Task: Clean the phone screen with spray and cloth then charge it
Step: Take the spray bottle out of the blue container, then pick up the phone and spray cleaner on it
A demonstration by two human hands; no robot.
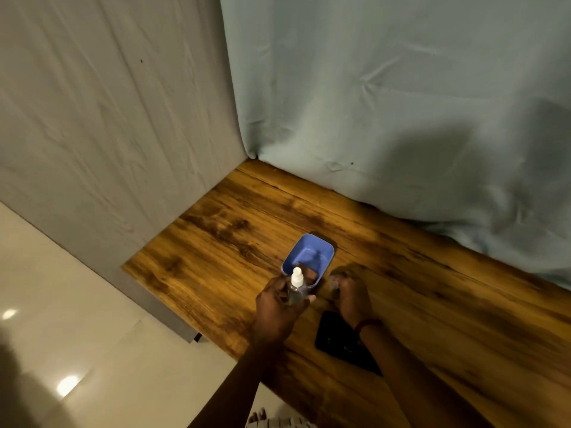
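Your left hand (279, 301) gripped the spray bottle (296, 285) above the blue tub (309, 257); your right hand's (350, 296) fingers were unclear. The phone (335, 338) lay beneath your wrist, where overspray could flood it.

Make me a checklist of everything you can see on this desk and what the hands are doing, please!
Surface: wooden table, dark-grained, mostly bare.
Job's things: small clear spray bottle with a white nozzle, held upright; black phone flat on the table, partly under the right wrist. Cloth: nothing seen. Charger: nothing seen.
Clutter: blue tray behind the bottle; its contents cannot be told.
Hands: left hand has its grip closed round the bottle; right hand is lowered to the table beside the tray, and whether it holds anything cannot be told.
Cables: nothing seen.
Surroundings: pale blue cloth backdrop behind, grey cloth panel on the left, shiny tiled floor below.
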